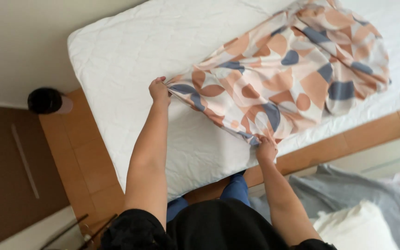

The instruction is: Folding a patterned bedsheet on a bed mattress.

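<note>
Nearest the camera, a grey blanket [348,194] and a white pillow [357,229] lie on the floor at the right. Above them, the right hand [265,149] pinches one corner of a patterned sheet [283,78], fingers closed on the fabric at the mattress [130,51] edge. The left hand [159,91] grips another corner, fingers clenched. The sheet, printed with peach and blue shapes, lies bunched across the white mattress beyond. A black round object [45,100] stands on the floor at the left.

Counted: one patterned sheet [278,78], one white mattress [130,55], one black round object [45,100], one grey cloth [348,194], two hands.
</note>
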